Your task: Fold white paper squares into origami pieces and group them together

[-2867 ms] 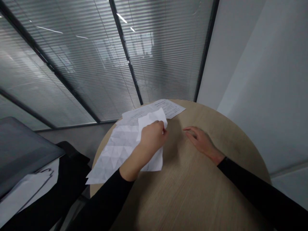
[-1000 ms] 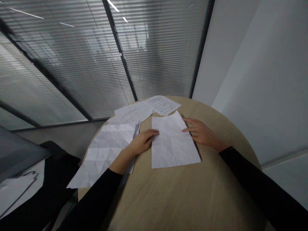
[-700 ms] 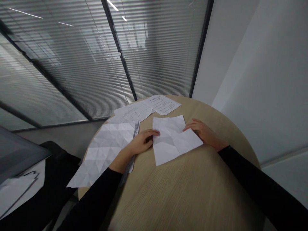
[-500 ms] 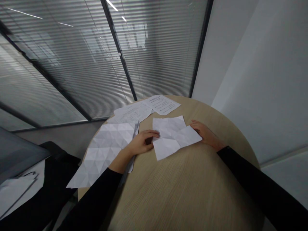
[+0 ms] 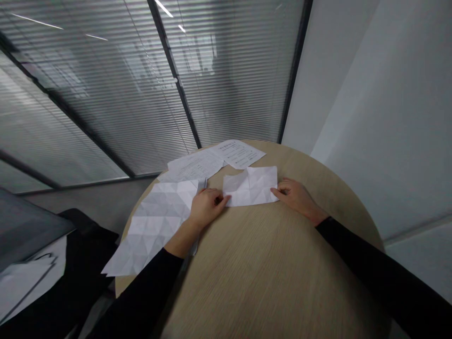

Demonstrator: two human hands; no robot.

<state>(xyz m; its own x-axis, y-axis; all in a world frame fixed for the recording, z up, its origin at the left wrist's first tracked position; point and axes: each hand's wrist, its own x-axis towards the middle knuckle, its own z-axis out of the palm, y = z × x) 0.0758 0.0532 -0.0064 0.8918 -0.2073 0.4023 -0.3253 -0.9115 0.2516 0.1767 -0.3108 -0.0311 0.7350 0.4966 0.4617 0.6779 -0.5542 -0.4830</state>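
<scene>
The left grip (image 5: 208, 207) and right grip (image 5: 294, 195) both stand open and low, fingers lightly curled, with no clear pinch at either side. Each rests at one short end of a folded sheet of white paper (image 5: 250, 187), the left fingertips at its left edge and the right thumb and fingers at its right edge. The sheet lies flat on the table (image 5: 275, 273), a long, low band near the far side of the round top, between the two grips. The step in hand appears to be settling this fold, and the soft, slightly lifted layers call for even pressure along the crease. The paper is thin and matte, faceted by many soft creases that catch the grey light. Just left of the left grip lies a large creased paper sheet (image 5: 158, 226), its surface broken into a pale pattern of triangles, partly under the left forearm. A narrow folded paper strip (image 5: 202, 184) sits by the left wrist. Beyond them, two printed sheets (image 5: 238, 154) (image 5: 194, 165) overlap near the table's far rim. The table is pale, straight-grained wood, and black sleeves (image 5: 141, 287) (image 5: 374, 263) cover both forearms
</scene>
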